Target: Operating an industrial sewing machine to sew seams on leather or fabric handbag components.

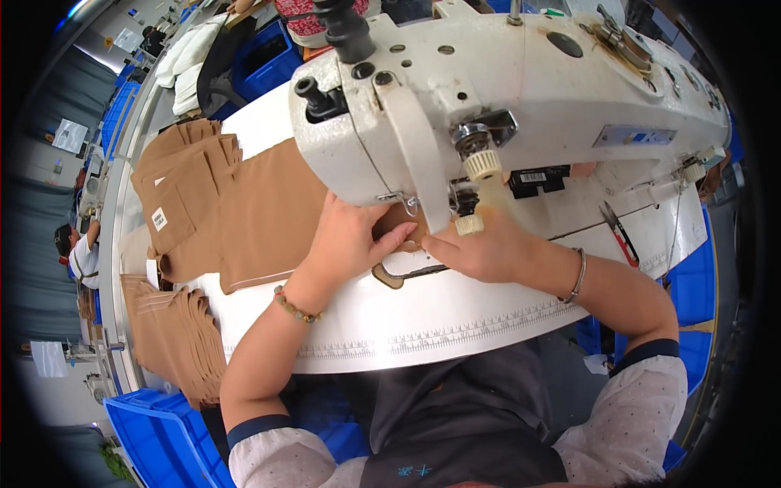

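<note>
A white sewing machine (504,77) stands over the white table, its head above both of my hands. A large piece of brown fabric (272,207) runs from the left to the needle area. My left hand (346,240) is closed on its edge just below the machine head, thumb and fingers pinching a small fold. Close to the thumb, my right hand (488,248) pinches the same brown fabric; the tension knobs partly cover this hand. The needle and presser foot are hidden behind the machine head.
Stacked brown cloth pieces (183,183) lie at the far left, with another pile (175,337) nearer. Red-handled snips (622,234) rest on the right. A ruler strip (455,332) follows the table's front edge. Blue bins (167,435) stand below. Another person (84,259) works far left.
</note>
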Tool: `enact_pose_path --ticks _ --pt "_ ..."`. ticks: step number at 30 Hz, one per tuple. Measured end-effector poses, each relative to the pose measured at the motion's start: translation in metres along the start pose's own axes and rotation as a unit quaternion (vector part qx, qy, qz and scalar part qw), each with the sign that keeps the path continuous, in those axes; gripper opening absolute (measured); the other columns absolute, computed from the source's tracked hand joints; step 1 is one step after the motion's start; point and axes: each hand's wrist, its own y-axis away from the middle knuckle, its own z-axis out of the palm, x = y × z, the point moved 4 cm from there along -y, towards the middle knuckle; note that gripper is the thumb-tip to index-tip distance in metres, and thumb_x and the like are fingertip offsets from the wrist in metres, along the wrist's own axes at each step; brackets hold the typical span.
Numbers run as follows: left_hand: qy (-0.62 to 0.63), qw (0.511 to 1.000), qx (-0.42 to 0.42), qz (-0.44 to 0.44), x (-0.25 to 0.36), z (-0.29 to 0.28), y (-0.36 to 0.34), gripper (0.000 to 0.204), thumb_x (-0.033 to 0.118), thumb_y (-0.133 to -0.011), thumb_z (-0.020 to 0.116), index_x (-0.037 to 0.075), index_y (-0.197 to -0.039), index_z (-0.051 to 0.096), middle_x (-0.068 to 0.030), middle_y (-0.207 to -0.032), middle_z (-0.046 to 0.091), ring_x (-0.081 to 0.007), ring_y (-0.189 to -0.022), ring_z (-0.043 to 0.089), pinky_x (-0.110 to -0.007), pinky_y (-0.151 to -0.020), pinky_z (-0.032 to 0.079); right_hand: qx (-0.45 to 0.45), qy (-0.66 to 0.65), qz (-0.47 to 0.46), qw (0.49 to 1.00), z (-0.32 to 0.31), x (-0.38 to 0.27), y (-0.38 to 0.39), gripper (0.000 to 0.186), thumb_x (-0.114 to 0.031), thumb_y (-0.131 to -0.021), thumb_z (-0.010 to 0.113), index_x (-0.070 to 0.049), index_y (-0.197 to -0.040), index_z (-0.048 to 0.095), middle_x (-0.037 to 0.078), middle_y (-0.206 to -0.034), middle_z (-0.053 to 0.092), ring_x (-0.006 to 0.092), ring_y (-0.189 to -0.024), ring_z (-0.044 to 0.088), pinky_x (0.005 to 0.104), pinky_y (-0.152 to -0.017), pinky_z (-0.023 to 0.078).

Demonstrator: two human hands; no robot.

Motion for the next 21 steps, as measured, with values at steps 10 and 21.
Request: enact_pose_path --ticks 10,21 --pt "0.041 0.997 0.038 0.047 0.009 -0.005 0.001 0.026 0.019 -0.082 0.08 0.008 -0.104 0.074 -0.0077 -0.083 0.074 -0.0282 -0.071 0.07 -0.036 -0.066 0.054 0.028 0.051 0.007 0.998 0.003 0.012 0.001 0.009 -0.016 -0.078 0.066 -0.01 -0.085 0.065 0.006 -0.065 0.06 0.025 -0.065 0.067 0.0384 -0.056 0.053" --pt "-0.07 0.974 0.093 0.194 0.03 -0.001 0.011 0.02 0.011 -0.073 0.074 0.01 -0.092 0.075 0.0006 -0.103 0.072 -0.0161 -0.101 0.067 -0.035 -0.083 0.052 0.016 -0.02 0.124 0.992 0.009 0.017 0.002 0.008 -0.02 -0.08 0.069 -0.014 -0.076 0.071 0.005 -0.061 0.06 0.0233 -0.059 0.063 0.0423 -0.054 0.047"
